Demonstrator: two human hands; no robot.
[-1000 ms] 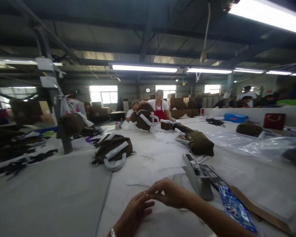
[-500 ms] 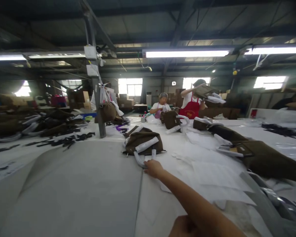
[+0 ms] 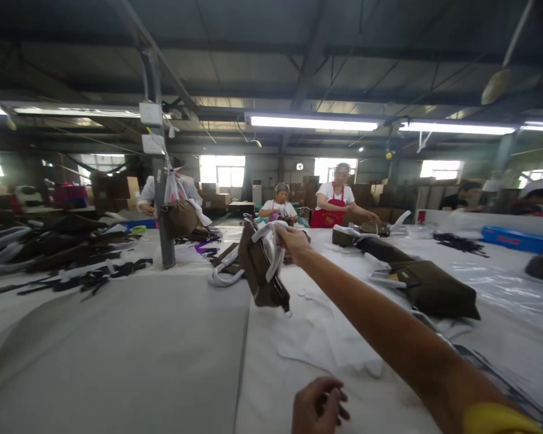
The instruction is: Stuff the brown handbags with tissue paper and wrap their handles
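Observation:
My right hand (image 3: 292, 239) is stretched far out over the white table (image 3: 117, 355) and closed on the white-wrapped handles of a brown handbag (image 3: 261, 271). The bag hangs tilted above the table, lifted off it. A second brown handbag (image 3: 228, 259) lies behind it with a white-wrapped handle on the table. My left hand (image 3: 319, 405) hovers low near the front edge, fingers loosely curled, with nothing visible in it.
White paper sheets (image 3: 330, 343) lie under my right arm. Another brown bag (image 3: 434, 292) rests to the right. A grey post (image 3: 160, 181) stands at left with a bag hung on it. Dark straps (image 3: 85, 278) pile at left. Several people work at the far end.
My right hand, which was touching the bag's handle on the table, has gripped it and lifted the bag into the air. The left hand has come further into view.

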